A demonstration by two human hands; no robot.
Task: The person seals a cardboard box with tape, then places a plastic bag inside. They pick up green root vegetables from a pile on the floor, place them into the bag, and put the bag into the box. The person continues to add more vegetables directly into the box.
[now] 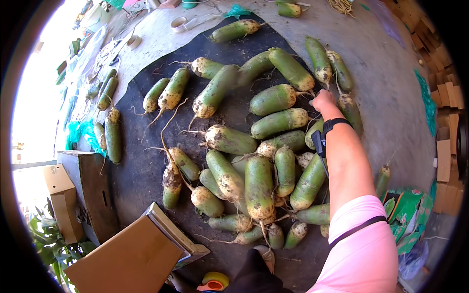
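Note:
My right hand (pixel 323 100) reaches out over the heap of green radishes, its fingers curled at the thin root ends of two of them. One is a long green radish (pixel 289 69) slanting down to the right; just below it lies a stubbier radish (pixel 273 99). Whether the fingers pinch a root is hidden. Another radish (pixel 318 60) points its pale tip down close to the hand, and one more (pixel 350 110) is beside my wrist. My left hand is out of view. Before me many soil-stained radishes, such as a large upright one (pixel 259 186), lie piled together.
A dark sheet (pixel 135 183) lies beneath the radishes. At lower left stand an open cardboard box (pixel 128 256) and a dark box (pixel 89 186). A tape roll (pixel 178 24) rests at the back; a green printed bag (pixel 406 216) and stacked cardboard (pixel 449 95) are on the right.

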